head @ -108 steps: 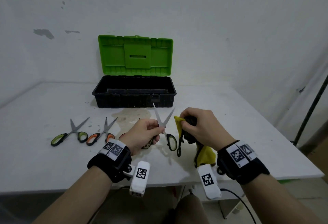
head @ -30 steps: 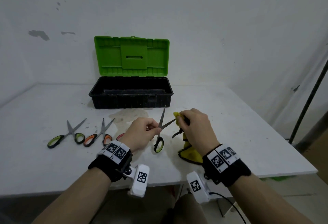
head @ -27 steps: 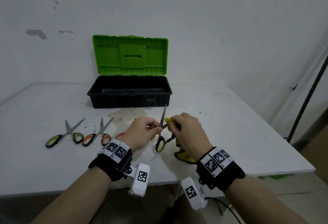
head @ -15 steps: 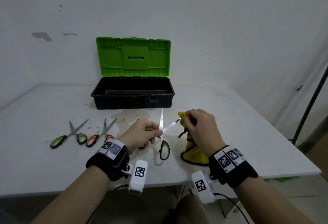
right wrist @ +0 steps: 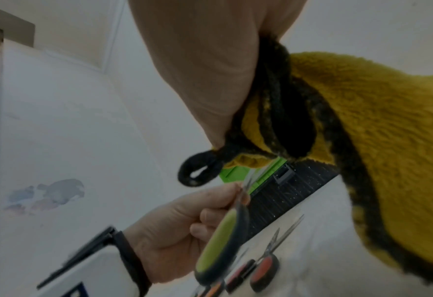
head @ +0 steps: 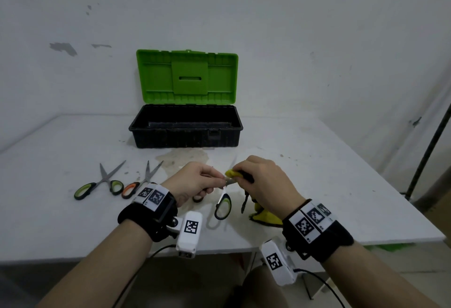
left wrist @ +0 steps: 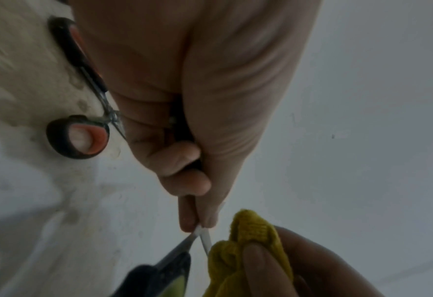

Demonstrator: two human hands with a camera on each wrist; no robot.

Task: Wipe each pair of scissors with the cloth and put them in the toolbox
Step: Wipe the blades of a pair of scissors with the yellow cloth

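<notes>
The left hand (head: 195, 180) pinches a pair of green-handled scissors (head: 223, 206) near the pivot, thumb and forefinger closed on the metal just above the table (head: 61, 222). The blades stand apart, and one green-and-black handle loop hangs down below the hand. In the left wrist view the fingertips (left wrist: 192, 219) grip the scissors right where the two blades cross.

The right hand (head: 263, 185) grasps a yellow cloth (head: 264, 215) with a dark trim, bunched between its fingers and pressed against one blade. The rest of the cloth trails down under the palm to the table, and a small dark hanging loop (right wrist: 197, 172) dangles from its edge in the right wrist view. The two hands nearly touch each other over the front middle of the table.

To the left, two more pairs lie flat on the table with their blades apart: a second green-handled pair (head: 100, 184) farthest out and an orange-handled pair (head: 140, 180) just beside the left wrist. Another orange-handled pair (left wrist: 80, 120) lies under the left hand, seen clearly only from the left wrist camera.

Behind the hands the toolbox (head: 185, 134) sits open, its black tray facing forward and its green lid (head: 186, 76) standing upright against the white wall (head: 317, 39). A brownish stain (head: 183, 157) marks the table between the toolbox and the hands.
</notes>
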